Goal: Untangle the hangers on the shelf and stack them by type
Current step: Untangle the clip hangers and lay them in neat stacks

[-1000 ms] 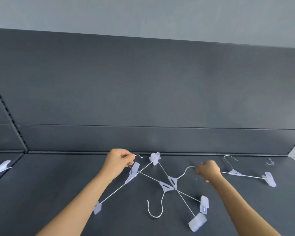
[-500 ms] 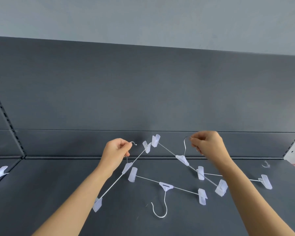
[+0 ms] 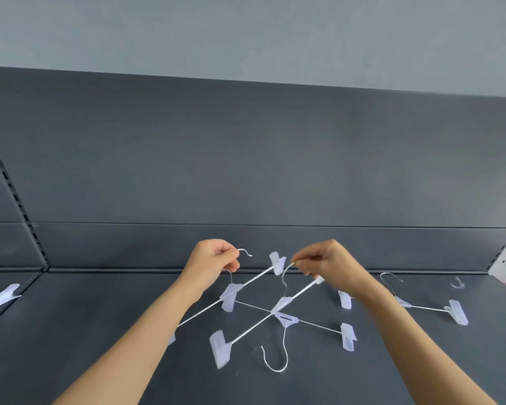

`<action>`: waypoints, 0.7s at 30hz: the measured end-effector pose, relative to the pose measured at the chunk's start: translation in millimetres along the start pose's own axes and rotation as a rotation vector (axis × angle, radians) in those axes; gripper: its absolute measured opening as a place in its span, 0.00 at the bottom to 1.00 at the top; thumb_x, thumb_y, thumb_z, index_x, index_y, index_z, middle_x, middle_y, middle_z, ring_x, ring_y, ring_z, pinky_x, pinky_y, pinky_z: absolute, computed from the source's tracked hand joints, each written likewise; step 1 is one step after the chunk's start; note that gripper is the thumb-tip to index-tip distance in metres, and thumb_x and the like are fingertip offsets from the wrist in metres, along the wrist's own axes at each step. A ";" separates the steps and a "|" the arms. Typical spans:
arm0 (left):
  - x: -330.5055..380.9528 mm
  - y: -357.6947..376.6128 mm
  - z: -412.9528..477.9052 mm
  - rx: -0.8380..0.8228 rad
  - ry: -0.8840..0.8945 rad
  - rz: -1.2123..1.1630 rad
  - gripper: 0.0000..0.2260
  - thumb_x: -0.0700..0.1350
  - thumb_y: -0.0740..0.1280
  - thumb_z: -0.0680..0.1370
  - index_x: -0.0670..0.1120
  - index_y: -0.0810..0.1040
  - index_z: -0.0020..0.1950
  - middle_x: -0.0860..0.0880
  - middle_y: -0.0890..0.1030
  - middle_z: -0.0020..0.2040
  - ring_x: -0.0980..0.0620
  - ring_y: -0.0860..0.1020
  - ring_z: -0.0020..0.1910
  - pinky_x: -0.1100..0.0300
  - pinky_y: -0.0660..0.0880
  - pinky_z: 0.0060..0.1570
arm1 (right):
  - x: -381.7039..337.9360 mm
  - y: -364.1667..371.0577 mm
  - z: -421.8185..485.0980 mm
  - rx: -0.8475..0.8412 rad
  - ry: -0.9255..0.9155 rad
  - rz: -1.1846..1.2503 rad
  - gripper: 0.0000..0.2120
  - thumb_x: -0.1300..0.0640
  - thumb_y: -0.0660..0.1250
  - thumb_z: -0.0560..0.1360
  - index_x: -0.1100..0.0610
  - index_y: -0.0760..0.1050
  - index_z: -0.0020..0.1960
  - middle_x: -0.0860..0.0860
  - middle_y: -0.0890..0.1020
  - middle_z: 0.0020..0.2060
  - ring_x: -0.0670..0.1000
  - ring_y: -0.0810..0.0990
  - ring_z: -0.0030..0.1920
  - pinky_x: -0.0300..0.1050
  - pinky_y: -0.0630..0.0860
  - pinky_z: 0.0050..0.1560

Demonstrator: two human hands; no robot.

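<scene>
Dark grey shelf (image 3: 100, 331) with matching back panel (image 3: 246, 171). Far left, on the neighbouring bay: a pale clip hanger (image 3: 5, 295), only partly in view.

Left hand (image 3: 209, 260) is raised above the shelf, fingers curled and pinching the wire hook of the first hanger (image 3: 231, 290). Its bar slants from an upper clip near the back panel down-left to a lower clip half hidden by the left forearm.

Second hanger (image 3: 282, 304) is also lifted, with its bar tilted the same way and a blurred clip at its low left end. Right hand (image 3: 324, 266) pinches its hook tip with curled fingers. The upper end of the bar meets the hand; the clip there is probably hidden behind it, can't tell.

Third hanger (image 3: 288, 320) lies flat on the shelf beneath both, hook pointing toward the camera. Its bar crosses under the second hanger's bar, and its left clip sits just beside the first hanger's centre piece.

Fourth hanger (image 3: 403, 302) lies flat on the shelf to the right, apart from the tangle and partly behind the right forearm. Far right, near the back edge: a small loose hook (image 3: 457, 283).
</scene>
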State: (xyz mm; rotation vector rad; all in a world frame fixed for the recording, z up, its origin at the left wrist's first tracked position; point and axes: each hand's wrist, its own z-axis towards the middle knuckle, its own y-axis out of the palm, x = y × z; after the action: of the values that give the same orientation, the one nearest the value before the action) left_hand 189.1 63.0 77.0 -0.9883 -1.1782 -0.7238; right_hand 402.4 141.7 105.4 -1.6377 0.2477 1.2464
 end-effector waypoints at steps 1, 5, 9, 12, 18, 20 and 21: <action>0.6 5.8 -2.0 -0.027 0.000 -0.006 0.10 0.36 0.64 0.75 0.44 0.78 0.34 0.52 0.80 0.27 0.57 0.77 0.29 0.68 0.75 0.36 | -0.9 7.5 2.3 -0.017 -0.009 0.018 0.16 0.65 0.67 0.72 0.46 0.79 0.33 0.48 0.77 0.26 0.43 0.72 0.29 0.33 0.70 0.33; 0.2 25.1 -7.4 -0.085 0.005 -0.015 0.10 0.37 0.64 0.75 0.45 0.78 0.35 0.52 0.82 0.29 0.57 0.79 0.30 0.70 0.73 0.36 | 0.5 34.3 12.2 0.042 -0.030 0.043 0.07 0.64 0.68 0.72 0.56 0.83 0.41 0.53 0.78 0.30 0.40 0.73 0.26 0.28 0.70 0.31; -3.8 32.2 -10.5 -0.100 -0.012 -0.061 0.08 0.36 0.66 0.74 0.44 0.79 0.36 0.51 0.81 0.30 0.59 0.78 0.29 0.71 0.73 0.35 | 9.2 50.7 18.7 0.138 -0.010 0.081 0.05 0.66 0.67 0.71 0.63 0.82 0.44 0.50 0.78 0.27 0.39 0.73 0.23 0.27 0.71 0.32; -8.7 33.7 -12.7 -0.107 -0.035 -0.035 0.08 0.33 0.68 0.72 0.44 0.78 0.35 0.51 0.80 0.29 0.58 0.76 0.28 0.68 0.74 0.38 | 13.3 59.0 17.4 0.147 0.002 0.125 0.05 0.66 0.68 0.71 0.63 0.82 0.44 0.49 0.78 0.28 0.39 0.74 0.23 0.28 0.72 0.31; -18.6 12.8 -10.4 0.070 -0.035 0.004 0.09 0.32 0.65 0.72 0.41 0.78 0.33 0.51 0.78 0.25 0.52 0.74 0.30 0.61 0.72 0.36 | 54.5 59.2 6.7 0.329 0.119 0.021 0.09 0.64 0.64 0.72 0.57 0.80 0.37 0.51 0.79 0.30 0.42 0.72 0.27 0.34 0.69 0.33; -21.6 0.0 -6.7 0.143 -0.035 0.002 0.10 0.32 0.64 0.72 0.42 0.78 0.34 0.51 0.78 0.23 0.48 0.76 0.32 0.59 0.73 0.36 | 81.2 61.7 1.6 0.257 0.195 -0.157 0.11 0.65 0.61 0.71 0.59 0.75 0.31 0.59 0.74 0.29 0.49 0.64 0.31 0.42 0.63 0.33; -22.8 -5.8 -5.0 0.177 -0.034 -0.002 0.10 0.32 0.64 0.73 0.43 0.78 0.34 0.52 0.78 0.23 0.47 0.77 0.33 0.58 0.74 0.37 | 91.7 65.4 -1.6 0.173 0.222 -0.279 0.12 0.66 0.59 0.70 0.56 0.70 0.29 0.58 0.71 0.30 0.52 0.63 0.34 0.43 0.60 0.34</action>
State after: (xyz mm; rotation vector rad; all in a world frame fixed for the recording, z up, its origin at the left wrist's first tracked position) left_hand 180.3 55.3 56.0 -0.8549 -1.2507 -0.5952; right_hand 400.5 145.9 -7.2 -1.5976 0.2467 0.8127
